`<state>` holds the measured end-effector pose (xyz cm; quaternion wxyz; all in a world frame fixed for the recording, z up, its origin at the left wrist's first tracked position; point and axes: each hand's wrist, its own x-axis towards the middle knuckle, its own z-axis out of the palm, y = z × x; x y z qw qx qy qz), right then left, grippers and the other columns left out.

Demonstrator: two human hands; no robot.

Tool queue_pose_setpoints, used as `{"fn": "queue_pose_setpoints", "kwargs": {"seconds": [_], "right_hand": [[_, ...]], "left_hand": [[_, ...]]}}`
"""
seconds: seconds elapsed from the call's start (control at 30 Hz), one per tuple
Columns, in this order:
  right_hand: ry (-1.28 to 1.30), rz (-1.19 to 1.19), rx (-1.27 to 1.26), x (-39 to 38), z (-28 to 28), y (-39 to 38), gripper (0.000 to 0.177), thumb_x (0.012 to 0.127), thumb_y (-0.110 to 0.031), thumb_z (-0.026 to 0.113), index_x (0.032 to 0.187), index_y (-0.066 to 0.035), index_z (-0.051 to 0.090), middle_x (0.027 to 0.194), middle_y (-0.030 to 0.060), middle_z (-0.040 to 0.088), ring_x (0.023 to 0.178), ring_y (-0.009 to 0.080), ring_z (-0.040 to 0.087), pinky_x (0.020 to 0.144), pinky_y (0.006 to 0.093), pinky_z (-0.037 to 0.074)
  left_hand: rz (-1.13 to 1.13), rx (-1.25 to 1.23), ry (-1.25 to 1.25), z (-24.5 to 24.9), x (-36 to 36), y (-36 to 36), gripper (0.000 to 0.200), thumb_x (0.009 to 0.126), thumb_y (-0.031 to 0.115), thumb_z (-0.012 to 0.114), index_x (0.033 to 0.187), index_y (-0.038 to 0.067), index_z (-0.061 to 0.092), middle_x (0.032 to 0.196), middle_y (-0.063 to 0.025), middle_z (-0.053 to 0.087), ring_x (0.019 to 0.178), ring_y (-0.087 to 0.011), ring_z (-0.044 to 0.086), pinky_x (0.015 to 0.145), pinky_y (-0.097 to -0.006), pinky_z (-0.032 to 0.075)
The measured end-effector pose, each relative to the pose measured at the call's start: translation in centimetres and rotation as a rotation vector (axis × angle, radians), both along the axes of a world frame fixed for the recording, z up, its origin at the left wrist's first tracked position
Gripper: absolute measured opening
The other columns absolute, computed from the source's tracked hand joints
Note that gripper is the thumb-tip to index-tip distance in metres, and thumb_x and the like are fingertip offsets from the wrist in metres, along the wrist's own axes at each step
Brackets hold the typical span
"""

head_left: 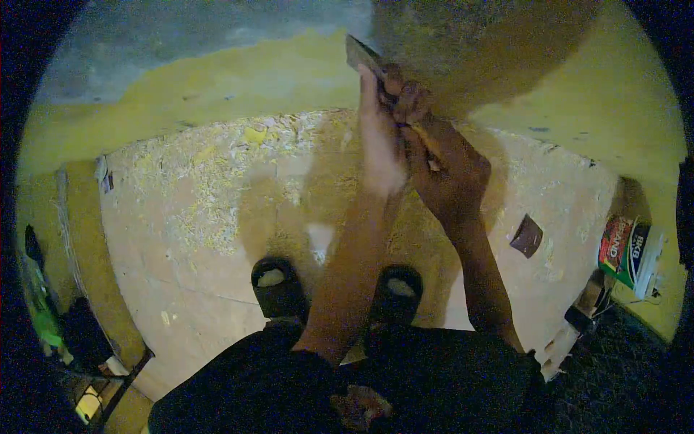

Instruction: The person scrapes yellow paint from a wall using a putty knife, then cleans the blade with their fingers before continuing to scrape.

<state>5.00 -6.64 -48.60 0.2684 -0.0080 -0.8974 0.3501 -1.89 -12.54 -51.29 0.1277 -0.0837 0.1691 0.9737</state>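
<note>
Both my hands are in front of the painted wall, around one scraper [360,53] with a flat, wide blade. My left hand [382,134] is farther forward, its fingers curled round the scraper near the blade and its thumb along the side. Behind it, my right hand [454,172] is closed round the yellowish handle [432,145]. The blade is tilted up and left, close to the wall [282,69]; whether it touches cannot be told. The wall shows yellow paint below and a bare grey area above.
Paint flakes [199,202] litter the pale floor along the wall. My sandalled feet [278,289] stand below my hands. A curved brown piece [527,236] lies to the right, near a labelled tub [627,253]. Dark items and a green one [45,318] are at the left.
</note>
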Motion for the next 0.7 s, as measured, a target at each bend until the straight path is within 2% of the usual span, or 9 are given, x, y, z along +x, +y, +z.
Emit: {"fn": "queue_pose_setpoints", "kwargs": {"seconds": [0.1,0.2,0.3,0.37,0.5,0.57,0.6,0.67,0.7], "right_hand": [[-0.049,0.021,0.083,0.8,0.0,0.7,0.022,0.075,-0.006,0.066,0.097,-0.008,0.064,0.086,0.0119,0.065,0.066,0.0183,0.064,0.057,0.0268,0.051],[0.013,-0.040,0.105,0.7,-0.1,0.6,0.022,0.075,-0.006,0.065,0.097,-0.008,0.064,0.090,0.0117,0.065,0.071,0.0207,0.065,0.061,0.0274,0.051],[-0.088,0.032,0.046,0.6,-0.8,0.7,0.023,0.076,-0.004,0.063,0.098,-0.009,0.064,0.092,0.0111,0.065,0.076,0.0214,0.065,0.062,0.0283,0.051],[0.065,0.066,-0.090,0.5,0.8,0.2,0.022,0.078,-0.006,0.062,0.099,-0.009,0.063,0.093,0.0114,0.065,0.078,0.0217,0.065,0.063,0.0289,0.052],[0.023,0.073,0.004,-0.6,-0.3,-1.0,0.021,0.079,-0.008,0.061,0.100,-0.010,0.063,0.094,0.0116,0.065,0.079,0.0211,0.065,0.064,0.0289,0.051],[-0.066,0.046,0.178,-1.2,-0.8,-1.5,0.021,0.079,-0.010,0.061,0.100,-0.010,0.063,0.094,0.0114,0.065,0.079,0.0203,0.065,0.064,0.0286,0.051],[-0.094,0.044,0.234,-1.1,-0.9,-1.6,0.021,0.079,-0.010,0.061,0.100,-0.010,0.063,0.094,0.0113,0.065,0.079,0.0201,0.065,0.065,0.0285,0.051],[-0.043,0.103,-0.032,0.5,-0.6,-0.6,0.019,0.078,-0.011,0.063,0.097,-0.010,0.064,0.090,0.0102,0.065,0.077,0.0188,0.065,0.065,0.0283,0.051],[-0.054,0.055,-0.014,1.4,0.3,-0.4,0.019,0.077,-0.010,0.064,0.096,-0.010,0.064,0.089,0.0097,0.066,0.076,0.0189,0.065,0.065,0.0282,0.051]], "left_hand": [[-0.092,0.106,0.107,0.0,0.7,0.0,0.037,0.089,0.049,0.041,0.073,0.015,0.041,0.059,0.0056,0.032,0.051,-0.0069,0.030,0.047,-0.0219,0.030],[-0.111,0.015,-0.070,0.7,0.6,0.2,0.035,0.088,0.049,0.042,0.075,0.017,0.043,0.060,0.0060,0.035,0.052,-0.0069,0.032,0.049,-0.0212,0.031],[-0.120,0.289,0.223,-1.2,0.3,0.0,0.034,0.089,0.049,0.041,0.079,0.017,0.045,0.062,0.0057,0.040,0.053,-0.0069,0.035,0.051,-0.0206,0.033],[0.074,-0.308,-0.249,3.2,1.4,1.1,0.033,0.089,0.047,0.041,0.077,0.017,0.046,0.060,0.0056,0.041,0.052,-0.0061,0.037,0.050,-0.0194,0.034],[0.106,-0.311,-0.065,-3.3,-1.3,-1.0,0.032,0.090,0.045,0.041,0.075,0.017,0.045,0.059,0.0056,0.040,0.050,-0.0053,0.036,0.047,-0.0188,0.034],[-0.080,0.610,0.225,-2.4,-2.4,-3.1,0.033,0.091,0.045,0.039,0.073,0.018,0.043,0.059,0.0049,0.039,0.048,-0.0053,0.035,0.045,-0.0183,0.032],[-0.075,0.606,0.228,-1.9,-1.8,-3.0,0.033,0.091,0.045,0.039,0.073,0.018,0.043,0.059,0.0049,0.039,0.048,-0.0053,0.035,0.045,-0.0183,0.032],[-0.155,0.104,-0.126,0.2,0.6,-2.3,0.035,0.091,0.047,0.036,0.073,0.017,0.042,0.060,0.0038,0.039,0.047,-0.0065,0.034,0.042,-0.0194,0.031],[-0.128,0.005,-0.029,1.1,1.4,-1.3,0.037,0.091,0.048,0.034,0.072,0.017,0.041,0.058,0.0037,0.037,0.046,-0.0068,0.033,0.042,-0.0197,0.030]]}}
